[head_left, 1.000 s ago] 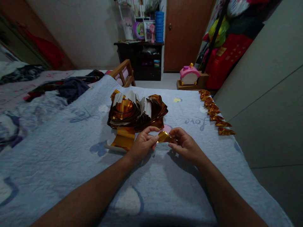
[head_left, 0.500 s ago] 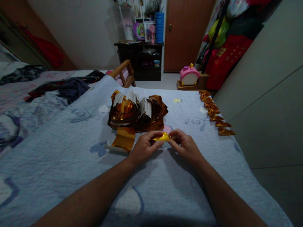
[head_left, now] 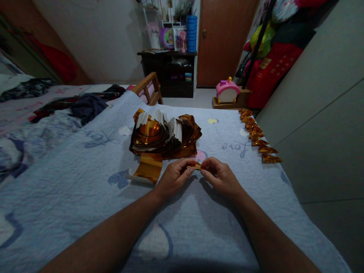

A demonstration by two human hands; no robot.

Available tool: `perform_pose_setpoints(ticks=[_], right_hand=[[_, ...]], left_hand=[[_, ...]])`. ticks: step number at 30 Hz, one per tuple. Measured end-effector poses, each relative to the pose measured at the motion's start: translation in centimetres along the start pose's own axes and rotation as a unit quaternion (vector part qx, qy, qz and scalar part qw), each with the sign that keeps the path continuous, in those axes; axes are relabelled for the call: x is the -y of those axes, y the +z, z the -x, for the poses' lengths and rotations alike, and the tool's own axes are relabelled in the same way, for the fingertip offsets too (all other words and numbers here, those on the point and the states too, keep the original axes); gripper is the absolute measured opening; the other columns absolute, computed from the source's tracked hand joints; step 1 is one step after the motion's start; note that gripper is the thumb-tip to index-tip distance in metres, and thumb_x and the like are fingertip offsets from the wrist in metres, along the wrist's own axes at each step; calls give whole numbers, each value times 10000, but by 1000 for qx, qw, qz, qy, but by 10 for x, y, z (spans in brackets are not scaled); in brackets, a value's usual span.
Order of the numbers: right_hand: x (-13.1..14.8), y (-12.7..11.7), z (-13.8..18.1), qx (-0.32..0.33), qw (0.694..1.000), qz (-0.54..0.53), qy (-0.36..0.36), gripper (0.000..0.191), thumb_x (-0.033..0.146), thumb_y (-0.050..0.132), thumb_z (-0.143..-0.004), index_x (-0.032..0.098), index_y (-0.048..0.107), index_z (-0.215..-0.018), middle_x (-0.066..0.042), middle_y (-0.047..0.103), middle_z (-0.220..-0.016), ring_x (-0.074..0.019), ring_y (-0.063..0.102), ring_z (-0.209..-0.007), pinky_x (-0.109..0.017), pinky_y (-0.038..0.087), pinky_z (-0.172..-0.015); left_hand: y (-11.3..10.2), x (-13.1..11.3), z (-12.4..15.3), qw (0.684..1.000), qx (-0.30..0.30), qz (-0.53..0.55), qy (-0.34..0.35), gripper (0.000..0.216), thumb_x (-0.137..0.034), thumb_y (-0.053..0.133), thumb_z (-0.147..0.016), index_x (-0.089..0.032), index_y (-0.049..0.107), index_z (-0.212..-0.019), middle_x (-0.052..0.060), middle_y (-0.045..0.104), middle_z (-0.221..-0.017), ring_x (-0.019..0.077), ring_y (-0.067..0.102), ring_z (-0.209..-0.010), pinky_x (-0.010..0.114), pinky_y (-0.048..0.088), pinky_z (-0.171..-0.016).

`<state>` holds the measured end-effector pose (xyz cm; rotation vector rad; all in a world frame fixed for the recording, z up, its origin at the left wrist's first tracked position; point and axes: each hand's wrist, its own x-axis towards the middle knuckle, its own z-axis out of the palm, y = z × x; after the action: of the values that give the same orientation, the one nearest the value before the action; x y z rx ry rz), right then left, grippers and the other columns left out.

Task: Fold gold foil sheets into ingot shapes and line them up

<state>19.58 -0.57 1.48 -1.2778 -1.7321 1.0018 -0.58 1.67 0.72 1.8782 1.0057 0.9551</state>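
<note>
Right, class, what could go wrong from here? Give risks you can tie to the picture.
The small, shiny gold foil piece pinched between the left hand and right hand could tear or crease wrongly. The row of folded gold foil pieces lies near the edge of the light-blue patterned bedspread, so a bump might knock some off. The curled, rectangular gold sheet lies beside the left hand, so it might get crumpled.
</note>
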Motion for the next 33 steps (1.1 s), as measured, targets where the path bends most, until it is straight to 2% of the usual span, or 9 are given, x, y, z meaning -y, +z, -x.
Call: perform_pose_setpoints(ticks=[10, 14, 19, 29, 33], right_hand=[[-2, 4, 1, -4, 999, 43, -14, 117, 289, 565, -907, 188, 620, -882, 3, 645, -720, -133, 568, -616, -254, 401, -595], [-4, 6, 1, -17, 995, 93, -37, 143, 281, 532, -938, 187, 627, -888, -1, 649, -699, -138, 585, -610, -258, 397, -611], [-9, 9, 1, -32, 990, 129, -48, 102, 221, 538, -909, 194, 623, -861, -6, 663, -703, -144, 609, -621, -255, 400, -623], [-11, 7, 1, -57, 988, 136, -40, 77, 206, 549, -867, 201, 578, -796, 20, 601, -638, -127, 546, -560, -240, 369, -571], [-13, 6, 1, -57, 987, 143, -41, 75, 192, 531, -869, 204, 571, -806, 11, 604, -661, -136, 550, -583, -245, 374, -589]], left_hand=[[3, 6, 3, 1000, 22, -14, -16, 213, -228, 603, -912, -167, 679, -1101, 73, 746, -1046, 194, 699, -947, 294, 524, -851], [3, 2, 2, 999, 39, -15, -32, 182, -243, 591, -893, -156, 684, -1022, 56, 730, -937, 181, 677, -839, 279, 512, -776], [1, -5, 1, 996, 43, -47, -56, 184, -255, 531, -895, -160, 688, -917, 9, 670, -770, 153, 603, -698, 253, 433, -656], [1, -8, 5, 986, 42, -147, -71, 298, -261, 388, -933, -183, 672, -889, 2, 631, -677, 176, 608, -670, 276, 393, -644], [3, -9, 6, 977, 53, -194, -74, 285, -248, 385, -934, -186, 663, -928, 22, 679, -751, 191, 646, -719, 288, 410, -675]])
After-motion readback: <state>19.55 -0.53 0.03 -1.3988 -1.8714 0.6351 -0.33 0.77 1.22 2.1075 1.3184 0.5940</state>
